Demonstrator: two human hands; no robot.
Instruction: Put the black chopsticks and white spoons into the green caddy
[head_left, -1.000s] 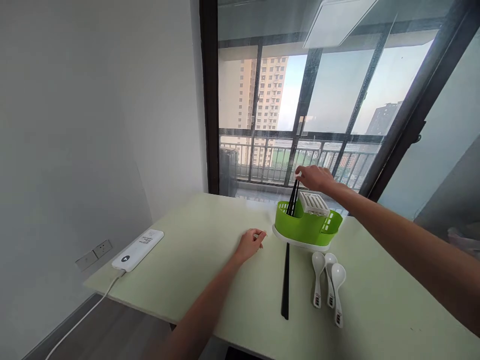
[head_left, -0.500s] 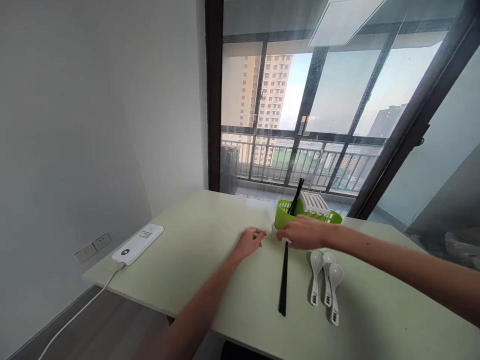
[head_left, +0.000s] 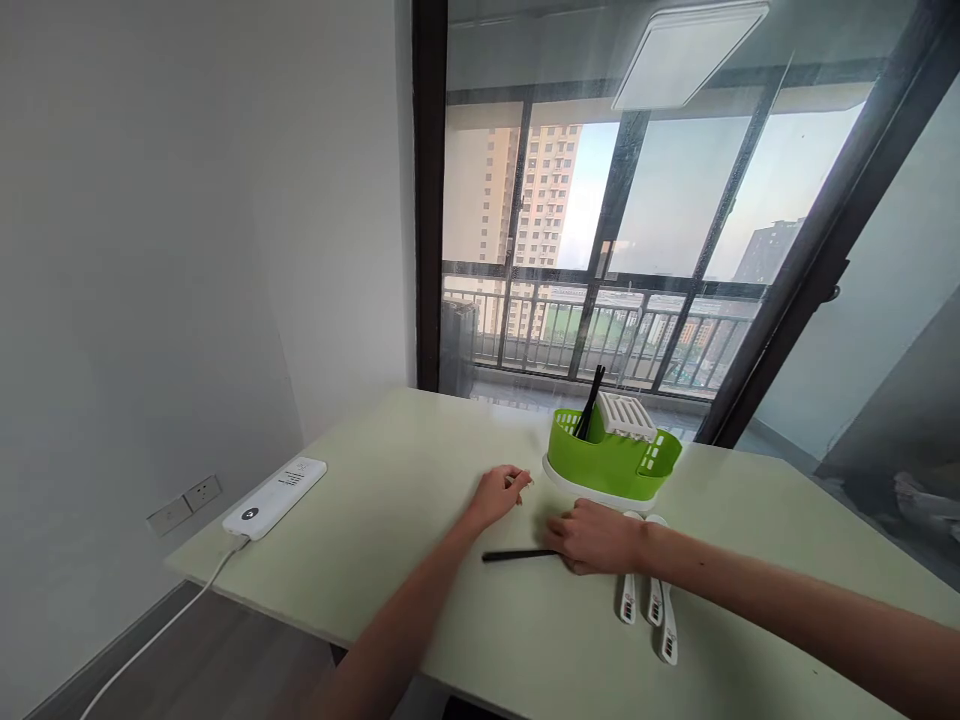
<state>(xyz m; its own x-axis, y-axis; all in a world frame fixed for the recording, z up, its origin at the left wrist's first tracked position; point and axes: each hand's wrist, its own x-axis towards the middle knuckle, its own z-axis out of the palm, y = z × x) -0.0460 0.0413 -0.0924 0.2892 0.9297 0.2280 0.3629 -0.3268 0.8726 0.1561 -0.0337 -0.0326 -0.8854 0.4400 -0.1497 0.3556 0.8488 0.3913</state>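
Observation:
My right hand (head_left: 596, 538) is closed around black chopsticks (head_left: 519, 555), which point left, low over the pale table. Its fingers hide their other end. To the left, my left hand (head_left: 499, 495) rests on the tabletop with its fingers curled together and nothing visible in them. Beyond both hands stands a green utensil basket (head_left: 600, 465) on a white base, holding more black chopsticks (head_left: 590, 402) upright in its left part. White spoons (head_left: 628, 600) lie partly hidden under my right hand and forearm, handles toward me.
A slotted white holder (head_left: 626, 415) sits at the basket's top. On the table's left side lies a white power strip (head_left: 276, 498) whose cable (head_left: 172, 615) drops over the edge. A wall and a large window (head_left: 600, 200) border the table.
My right hand has come from the basket's front toward me. The chopsticks that lay pointing toward me are now in it, turned sideways. My left hand has stayed in place.

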